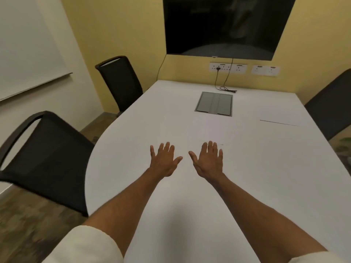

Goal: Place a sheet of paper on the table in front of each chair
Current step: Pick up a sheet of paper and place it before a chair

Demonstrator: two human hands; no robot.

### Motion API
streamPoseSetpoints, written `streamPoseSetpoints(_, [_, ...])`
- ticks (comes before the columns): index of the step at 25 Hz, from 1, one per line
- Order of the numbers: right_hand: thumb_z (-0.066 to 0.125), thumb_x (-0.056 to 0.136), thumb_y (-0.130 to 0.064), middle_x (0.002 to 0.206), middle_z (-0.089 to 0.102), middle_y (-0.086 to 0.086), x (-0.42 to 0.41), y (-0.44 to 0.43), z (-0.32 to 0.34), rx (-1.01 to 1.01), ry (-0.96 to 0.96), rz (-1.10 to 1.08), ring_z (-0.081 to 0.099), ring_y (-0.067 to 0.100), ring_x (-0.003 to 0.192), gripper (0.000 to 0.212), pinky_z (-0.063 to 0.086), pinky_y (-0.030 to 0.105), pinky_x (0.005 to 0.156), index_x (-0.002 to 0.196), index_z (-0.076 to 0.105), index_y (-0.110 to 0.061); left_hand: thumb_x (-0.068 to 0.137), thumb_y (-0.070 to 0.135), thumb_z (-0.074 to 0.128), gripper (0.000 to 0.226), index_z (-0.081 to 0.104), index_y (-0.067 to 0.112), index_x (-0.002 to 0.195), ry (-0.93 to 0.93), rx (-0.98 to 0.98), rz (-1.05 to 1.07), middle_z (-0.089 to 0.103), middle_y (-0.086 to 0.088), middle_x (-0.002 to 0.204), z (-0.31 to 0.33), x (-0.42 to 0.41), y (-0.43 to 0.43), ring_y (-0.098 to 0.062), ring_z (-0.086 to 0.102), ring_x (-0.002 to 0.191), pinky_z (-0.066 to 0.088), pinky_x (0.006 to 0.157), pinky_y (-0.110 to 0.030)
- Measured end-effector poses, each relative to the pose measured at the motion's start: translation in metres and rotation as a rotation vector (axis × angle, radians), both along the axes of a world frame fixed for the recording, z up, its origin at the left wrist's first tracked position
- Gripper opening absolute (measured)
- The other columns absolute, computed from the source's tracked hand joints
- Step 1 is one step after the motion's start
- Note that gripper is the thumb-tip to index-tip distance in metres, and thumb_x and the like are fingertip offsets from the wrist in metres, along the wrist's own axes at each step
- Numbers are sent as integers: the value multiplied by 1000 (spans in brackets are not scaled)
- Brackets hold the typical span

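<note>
Place: a small office meeting room.
Tabletop: long white rounded tabletop, centre of frame, with a grey metal cable hatch.
Seating: black mesh office chairs at left.
Walls: large dark wall screen top centre, white socket plates beneath, whiteboard upper left.
</note>
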State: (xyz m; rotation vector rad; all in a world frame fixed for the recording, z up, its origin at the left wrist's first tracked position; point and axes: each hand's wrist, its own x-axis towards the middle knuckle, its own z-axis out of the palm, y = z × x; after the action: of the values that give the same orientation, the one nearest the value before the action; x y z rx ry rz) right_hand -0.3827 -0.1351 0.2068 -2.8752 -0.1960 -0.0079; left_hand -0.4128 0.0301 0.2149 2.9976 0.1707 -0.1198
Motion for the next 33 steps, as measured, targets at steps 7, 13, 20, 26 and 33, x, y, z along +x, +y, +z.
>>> streamPoseSetpoints(7, [17,94,-63,162,7,15,69,-11,-9,-6,24,-155,1,29,150,81,0,47,121,153,10,-7,97,56,17,68,16,16,152,-36,41,-158,6,-5,163,-8,103,-10,-26,3,150,-8,116,-56])
streamPoseSetpoints(13, [16,92,-66,162,-1,12,128,-3,-22,-15,75,-254,-5,27,150,85,-5,45,121,153,3,-10,97,56,16,68,15,15,152,-36,43,-257,3,-7,163,-29,180,-5,-28,1,150,-6,117,-55])
streamPoseSetpoints(20, [20,93,-66,162,2,12,193,-14,-63,-4,134,-306,-1,26,150,85,0,43,122,153,5,-8,97,56,15,69,13,14,153,0,22,-254,3,-7,163,-75,254,-15,-28,2,150,-5,117,-54])
streamPoseSetpoints(26, [22,92,-66,162,7,14,258,-27,-129,24,202,-342,6,28,150,86,9,44,122,153,7,-6,97,56,16,70,6,15,153,67,6,-197,0,-8,163,-138,312,-35,-29,1,150,-3,118,-52])
streamPoseSetpoints(33, [27,91,-66,161,11,17,312,-43,-192,28,230,-415,10,32,149,89,12,43,121,152,8,-4,100,48,18,67,-1,12,153,150,-71,-187,-6,-8,162,-195,376,-54,-28,-2,150,1,119,-49])
